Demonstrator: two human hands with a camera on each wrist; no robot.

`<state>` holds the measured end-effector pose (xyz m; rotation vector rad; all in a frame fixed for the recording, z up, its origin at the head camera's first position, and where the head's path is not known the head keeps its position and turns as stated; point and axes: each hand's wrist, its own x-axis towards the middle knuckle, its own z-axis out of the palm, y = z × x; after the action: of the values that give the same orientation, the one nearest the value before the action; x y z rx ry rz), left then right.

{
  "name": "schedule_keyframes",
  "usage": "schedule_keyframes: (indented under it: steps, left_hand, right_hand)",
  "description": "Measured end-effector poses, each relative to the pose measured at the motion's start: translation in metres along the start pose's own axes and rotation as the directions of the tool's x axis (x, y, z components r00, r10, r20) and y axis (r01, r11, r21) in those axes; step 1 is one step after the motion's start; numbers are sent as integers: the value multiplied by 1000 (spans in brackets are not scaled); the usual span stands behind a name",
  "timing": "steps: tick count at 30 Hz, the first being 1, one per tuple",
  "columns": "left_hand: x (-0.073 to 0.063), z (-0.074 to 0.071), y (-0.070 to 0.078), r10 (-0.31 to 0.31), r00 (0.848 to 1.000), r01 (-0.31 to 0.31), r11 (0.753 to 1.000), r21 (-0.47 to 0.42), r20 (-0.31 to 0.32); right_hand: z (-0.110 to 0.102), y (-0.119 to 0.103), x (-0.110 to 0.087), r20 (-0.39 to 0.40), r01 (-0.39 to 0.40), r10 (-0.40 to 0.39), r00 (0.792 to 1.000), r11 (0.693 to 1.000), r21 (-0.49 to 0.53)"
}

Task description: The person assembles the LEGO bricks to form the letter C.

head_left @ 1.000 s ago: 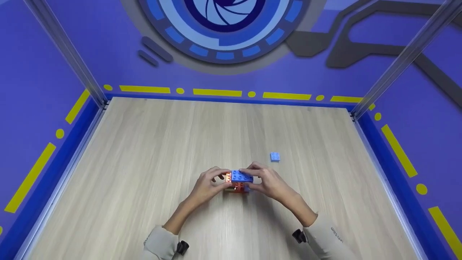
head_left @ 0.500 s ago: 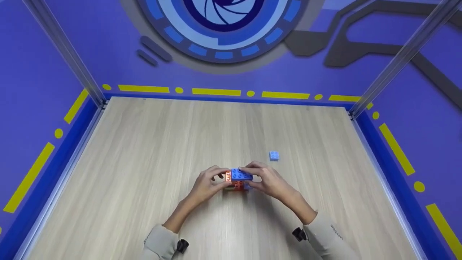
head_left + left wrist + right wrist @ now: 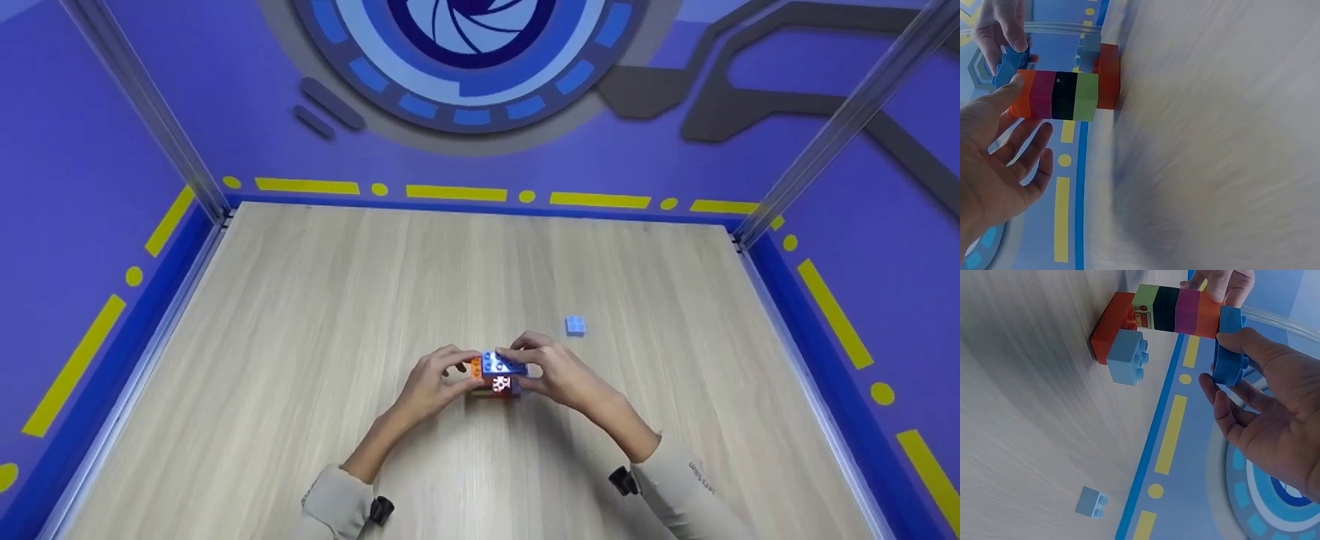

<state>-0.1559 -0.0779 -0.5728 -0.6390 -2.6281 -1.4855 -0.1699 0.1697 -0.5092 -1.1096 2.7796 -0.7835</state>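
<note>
A tower of toy building bricks rises from a red brick [image 3: 1108, 76] on the table: light green [image 3: 1086, 97], black [image 3: 1064, 95], purple [image 3: 1042, 94] and orange [image 3: 1023, 94] in turn. My left hand [image 3: 435, 381] pinches the orange brick near the top between thumb and fingers. Across the top lies a long blue brick [image 3: 1229, 354], one end over the orange brick and the other jutting out to the right. My right hand [image 3: 561, 376] grips that jutting end, thumb on one side and fingers on the other. A light blue brick [image 3: 1124, 357] sits on the red brick beside the tower.
A loose light blue brick [image 3: 575, 325] lies on the wooden table [image 3: 360, 285], beyond and right of the right hand. Blue printed panels [image 3: 480, 165] with metal posts [image 3: 847, 127] at the corners enclose the table at the back and sides.
</note>
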Motion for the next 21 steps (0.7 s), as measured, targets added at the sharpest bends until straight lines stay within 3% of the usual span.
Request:
schedule_keyframes:
  steps: [5,14,21]
  left_hand:
    - [2,-2,1,19,1000,-19,1000,24,0]
    - [3,-4,5,64,998,-67,986,154,24]
    - [4,-5,6,98,995,-100,975,201,21]
  right_hand:
    - [0,1,1,-8,-9,10,1000,1000,17]
    - [1,3,0,2,-35,35,999,996,87]
    - [-1,1,0,6,-54,54,999,997,50]
